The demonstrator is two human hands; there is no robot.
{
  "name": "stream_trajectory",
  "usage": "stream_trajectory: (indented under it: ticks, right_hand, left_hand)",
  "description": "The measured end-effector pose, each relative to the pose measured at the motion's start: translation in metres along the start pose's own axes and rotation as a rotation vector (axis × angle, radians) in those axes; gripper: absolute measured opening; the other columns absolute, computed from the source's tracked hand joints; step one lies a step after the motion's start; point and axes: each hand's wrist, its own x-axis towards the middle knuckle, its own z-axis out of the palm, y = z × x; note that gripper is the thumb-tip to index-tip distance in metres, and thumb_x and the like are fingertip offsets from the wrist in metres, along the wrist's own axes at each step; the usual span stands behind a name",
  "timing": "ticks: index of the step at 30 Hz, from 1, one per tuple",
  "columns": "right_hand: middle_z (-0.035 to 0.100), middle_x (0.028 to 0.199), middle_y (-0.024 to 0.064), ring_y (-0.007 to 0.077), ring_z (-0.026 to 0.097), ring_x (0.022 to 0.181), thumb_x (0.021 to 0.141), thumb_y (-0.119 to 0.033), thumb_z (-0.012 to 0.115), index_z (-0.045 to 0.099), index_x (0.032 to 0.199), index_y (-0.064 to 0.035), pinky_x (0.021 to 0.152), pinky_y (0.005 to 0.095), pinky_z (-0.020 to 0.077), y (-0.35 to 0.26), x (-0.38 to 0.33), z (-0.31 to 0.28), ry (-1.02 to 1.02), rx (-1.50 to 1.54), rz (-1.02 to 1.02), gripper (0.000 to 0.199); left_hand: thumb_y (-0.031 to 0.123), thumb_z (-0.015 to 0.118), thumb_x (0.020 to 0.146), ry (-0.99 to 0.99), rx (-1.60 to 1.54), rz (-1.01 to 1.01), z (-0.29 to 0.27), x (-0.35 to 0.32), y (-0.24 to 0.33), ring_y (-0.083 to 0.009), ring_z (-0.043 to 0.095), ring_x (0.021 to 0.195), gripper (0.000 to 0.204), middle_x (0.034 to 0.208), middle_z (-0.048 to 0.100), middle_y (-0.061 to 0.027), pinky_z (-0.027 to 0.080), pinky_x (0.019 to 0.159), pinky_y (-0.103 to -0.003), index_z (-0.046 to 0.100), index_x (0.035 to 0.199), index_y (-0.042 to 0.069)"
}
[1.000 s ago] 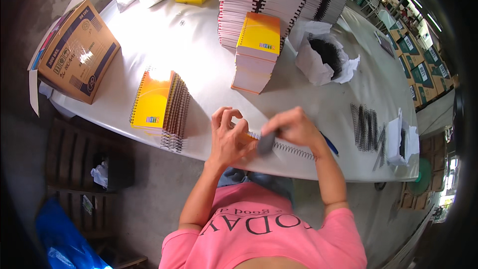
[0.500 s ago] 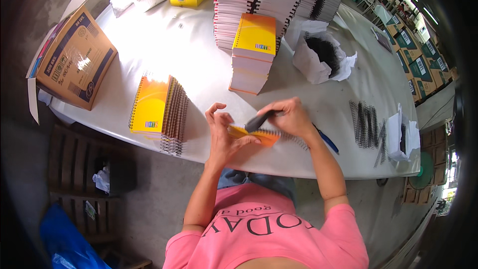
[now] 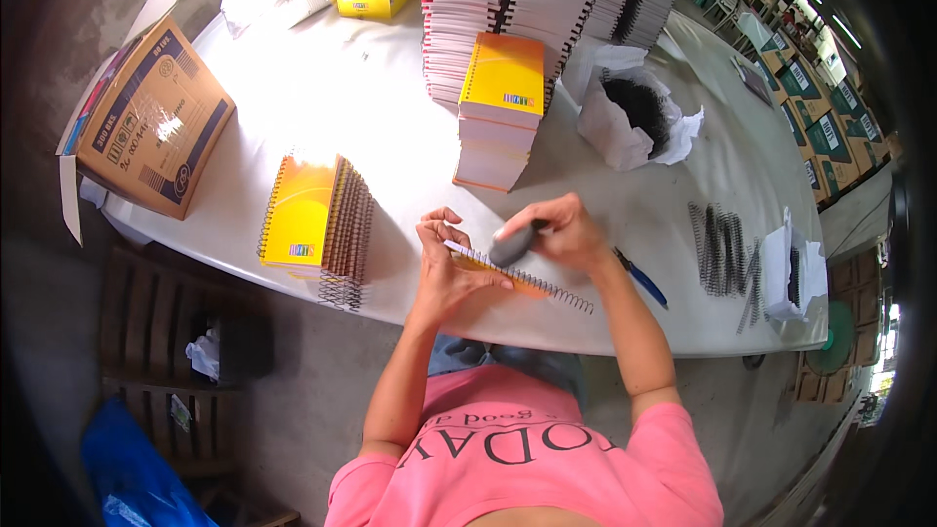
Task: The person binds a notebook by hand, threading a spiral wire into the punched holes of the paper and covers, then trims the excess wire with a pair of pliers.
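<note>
My left hand (image 3: 445, 271) is closed on a small yellow-orange notebook (image 3: 524, 287), held tilted near the table's front edge with its bound side up. A dark wire coil (image 3: 574, 301) runs along that side, and its free end sticks out to the right beyond the notebook. In my right hand (image 3: 568, 232) is a dark grey tool with a rounded end (image 3: 511, 250), resting at or just over the coil; its exact kind I cannot make out. To the left lies a stack of yellow spiral notebooks (image 3: 298, 210) with coils protruding at its near end.
Blue-handled pliers (image 3: 639, 278) lie right of my right hand. Loose coils (image 3: 717, 249) sit farther right beside a white paper holder (image 3: 784, 278). Beyond stand a yellow notebook pile (image 3: 500, 88), tall book stacks (image 3: 464, 20), a paper-wrapped coil bundle (image 3: 634, 112) and a cardboard box (image 3: 151, 122).
The tool in my right hand has shifted slightly along the coil and tipped more upright. The coil's free end now shows more sharply, and the view has moved slightly.
</note>
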Motion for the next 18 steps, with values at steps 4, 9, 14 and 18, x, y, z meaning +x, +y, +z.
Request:
stream_trajectory:
  ticks: [4, 9, 14, 18]
  right_hand:
    - [0.071, 0.082, 0.0109, 0.0198, 0.067, 0.070, 0.062, 0.011, 0.062, 0.074, 0.085, -0.0076, 0.068, 0.0270, 0.0521, 0.000, 0.004, 0.008, 0.069, -0.390, -0.056, 0.032]
    - [0.068, 0.081, 0.0154, 0.0255, 0.067, 0.071, 0.069, -0.004, 0.066, 0.072, 0.087, -0.0059, 0.064, 0.0319, 0.0501, -0.017, 0.001, 0.019, 0.035, -0.115, -0.101, 0.019]
    - [0.067, 0.096, 0.0156, 0.0307, 0.065, 0.088, 0.072, -0.007, 0.063, 0.070, 0.099, -0.0080, 0.078, 0.0349, 0.0501, 0.019, -0.002, -0.010, 0.162, -0.450, 0.114, 0.028]
    - [0.048, 0.136, 0.0124, 0.0313, 0.049, 0.121, 0.075, -0.022, 0.069, 0.052, 0.130, -0.0163, 0.105, 0.0446, 0.0337, 0.005, -0.053, -0.035, 0.373, -0.801, 0.280, 0.058]
  left_hand:
    - [0.030, 0.097, 0.039, -0.032, 0.113, 0.090, -0.003, 0.001, -0.004, -0.0165, 0.045, 0.085, 0.094, 0.105, 0.035, -0.0126, 0.045, 0.076, -0.030, 0.026, 0.097, 0.006]
    - [0.037, 0.096, 0.036, -0.027, 0.065, -0.008, 0.000, 0.004, -0.001, -0.0195, 0.044, 0.095, 0.099, 0.100, 0.040, -0.0101, 0.041, 0.086, -0.030, 0.024, 0.097, 0.007]
    - [0.023, 0.092, 0.055, -0.032, 0.041, 0.081, 0.000, 0.002, -0.009, -0.0150, 0.044, 0.091, 0.083, 0.099, 0.040, -0.0084, 0.040, 0.083, -0.026, 0.025, 0.099, 0.007]
    - [0.001, 0.068, 0.083, 0.044, -0.377, -0.089, 0.004, -0.003, 0.007, -0.0114, 0.049, 0.089, 0.042, 0.095, 0.049, -0.0056, 0.042, 0.078, -0.023, 0.034, 0.106, 0.008]
